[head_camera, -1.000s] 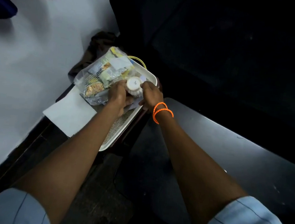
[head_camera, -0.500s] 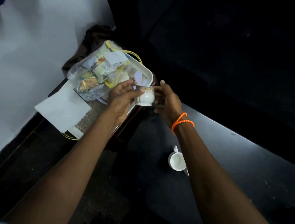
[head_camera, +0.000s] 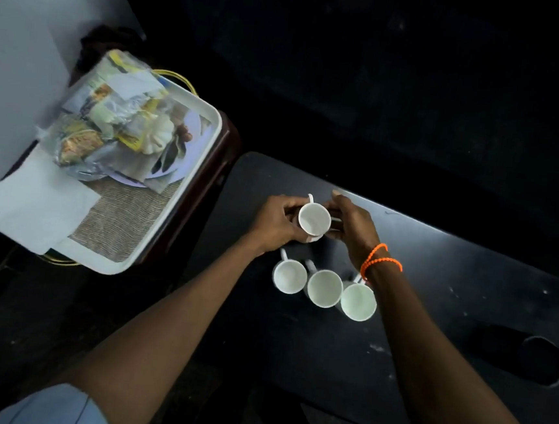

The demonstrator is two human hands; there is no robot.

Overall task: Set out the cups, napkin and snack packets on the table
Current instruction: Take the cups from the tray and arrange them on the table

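Note:
Both hands hold one white cup, mouth up, just above the black table. My left hand grips its left side and my right hand its right side. Three more white cups stand in a row nearer to me: the left cup, the middle cup and the right cup. A clear bag of snack packets lies on the white tray at the left. A white napkin hangs over the tray's near-left corner.
The tray rests on a dark red stand beside the table's left end. A patterned plate lies under the bag. A round hole is cut in the table at the right. A pale wall rises on the left.
Both hands have carried the cup from the tray's edge rightward over the table, turning it mouth up. The view has swung right, showing three cups standing there.

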